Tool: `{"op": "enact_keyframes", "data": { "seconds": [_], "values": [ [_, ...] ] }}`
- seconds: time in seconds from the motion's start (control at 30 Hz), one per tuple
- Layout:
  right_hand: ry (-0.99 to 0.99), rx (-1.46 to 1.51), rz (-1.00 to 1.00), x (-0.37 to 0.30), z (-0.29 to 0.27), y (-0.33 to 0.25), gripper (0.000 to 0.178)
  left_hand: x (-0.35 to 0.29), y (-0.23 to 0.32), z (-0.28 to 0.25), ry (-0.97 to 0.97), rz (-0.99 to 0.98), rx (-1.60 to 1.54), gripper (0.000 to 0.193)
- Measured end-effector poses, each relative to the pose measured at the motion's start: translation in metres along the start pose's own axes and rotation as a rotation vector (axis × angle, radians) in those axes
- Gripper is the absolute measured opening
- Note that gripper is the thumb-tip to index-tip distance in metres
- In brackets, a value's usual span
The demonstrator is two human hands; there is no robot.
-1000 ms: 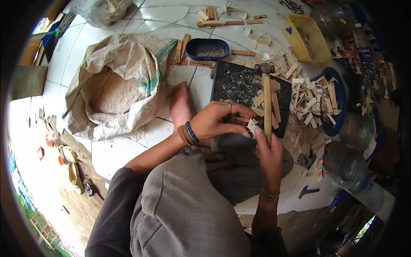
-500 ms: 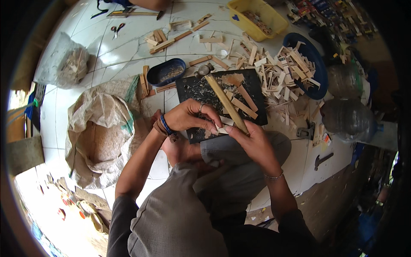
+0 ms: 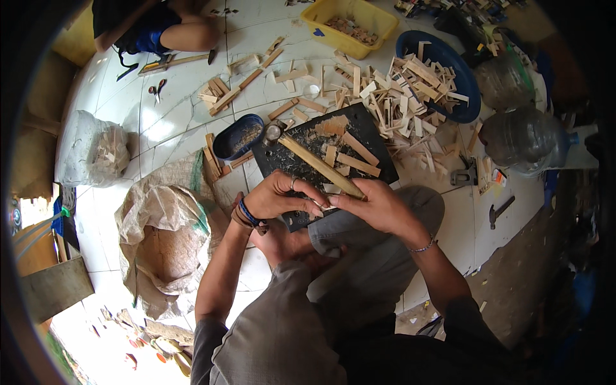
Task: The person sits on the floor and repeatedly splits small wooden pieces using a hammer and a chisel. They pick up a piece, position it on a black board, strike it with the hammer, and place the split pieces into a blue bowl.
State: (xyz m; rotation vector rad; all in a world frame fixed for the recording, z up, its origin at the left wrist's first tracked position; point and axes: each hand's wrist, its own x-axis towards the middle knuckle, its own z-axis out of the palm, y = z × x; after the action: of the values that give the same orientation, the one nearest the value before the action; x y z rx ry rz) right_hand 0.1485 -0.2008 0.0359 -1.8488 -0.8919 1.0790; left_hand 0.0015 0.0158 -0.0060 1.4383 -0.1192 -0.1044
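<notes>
Over a black board [image 3: 377, 142] strewn with shavings, my two hands meet at the fingertips. My left hand [image 3: 280, 196] is closed in a pinch on a small pale wood piece [image 3: 328, 206], mostly covered by fingers. My right hand [image 3: 378, 205] has the wooden handle of a hammer [image 3: 317, 163] in its grip, while its thumb and fingers also touch the small piece. The hammer's metal head points away to the far left, above the board. Several flat wood strips [image 3: 358, 165] lie on the board beyond my right hand.
A blue basin [image 3: 473, 106] overflows with wood pieces at the far right. Left of my arm stands an open woven sack [image 3: 138, 221]. A small blue dish [image 3: 221, 142] lies beyond the board, a second hammer [image 3: 501, 212] to the right. Another person's leg [image 3: 192, 33] shows at far left.
The view has shifted, bringing more of the other person into sight. The hammer slants more to the left, its head now near the blue dish. Both hands stay together around the small wood piece.
</notes>
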Motion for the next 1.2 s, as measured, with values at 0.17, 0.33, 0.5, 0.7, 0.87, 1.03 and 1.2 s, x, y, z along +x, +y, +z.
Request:
{"op": "enact_keyframes", "data": {
  "seconds": [0.17,0.33,0.5,0.7,0.87,1.03,1.2],
  "values": [
    [0.021,-0.004,-0.040,-0.004,-0.003,-0.001,0.039,-0.001,-0.002,0.009,0.060,0.014,0.025,0.011],
    [0.015,-0.055,-0.010,-0.003,-0.002,0.002,0.040,-0.002,-0.005,0.008,0.034,0.050,0.001,0.017],
    [0.018,-0.028,-0.038,-0.004,0.002,0.001,0.042,-0.006,-0.005,0.004,0.015,-0.011,-0.058,0.018],
    [0.042,0.006,-0.006,-0.004,0.004,-0.001,0.040,-0.005,-0.006,0.003,0.025,0.000,-0.012,0.019],
    [0.064,-0.032,-0.010,-0.004,0.002,0.000,0.038,-0.005,-0.005,0.004,0.042,0.053,0.068,0.019],
    [0.077,0.017,-0.011,-0.005,0.004,-0.005,0.038,-0.007,-0.006,0.010,0.086,0.011,-0.034,0.017],
    [0.105,0.269,0.254,-0.015,0.009,-0.014,0.034,-0.011,-0.015,0.020,0.213,0.092,-0.009,0.016]
  ]
}}
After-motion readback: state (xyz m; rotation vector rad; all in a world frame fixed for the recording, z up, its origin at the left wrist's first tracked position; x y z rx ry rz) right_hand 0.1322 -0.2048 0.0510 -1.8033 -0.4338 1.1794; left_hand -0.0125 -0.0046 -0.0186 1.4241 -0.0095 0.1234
